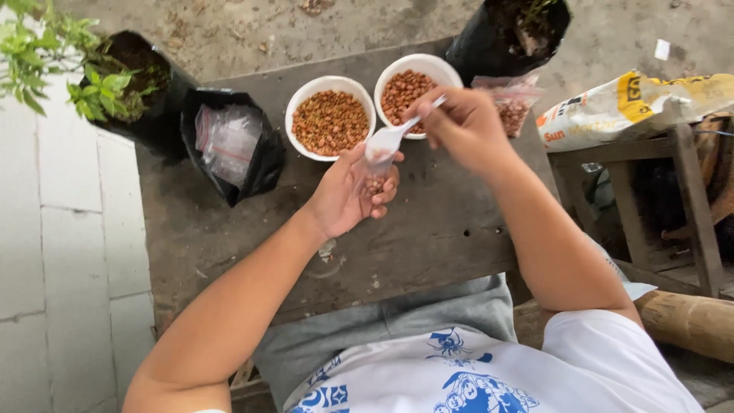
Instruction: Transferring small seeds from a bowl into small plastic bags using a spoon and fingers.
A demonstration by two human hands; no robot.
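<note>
Peanuts sit in a small clear bag (372,180) pinched in the curled left hand (348,195). Just above it, the right hand (462,126) grips a white plastic spoon (394,136), its long axis slanting down-left, bowl touching the bag's mouth.

At the bottom of the frame the person wears a white short-sleeved T-shirt (581,359) with a blue cartoon-style print across the front, showing small figures and a spidery shape near the lower centre. Just above the shirt in the picture, grey shorts or trousers (428,313) of soft fabric cover the lap, creased into folds. Both forearms are bare from the sleeve down, and the left hand (348,191) and right hand (462,126), in the upper middle of the frame, carry no gloves.
</note>
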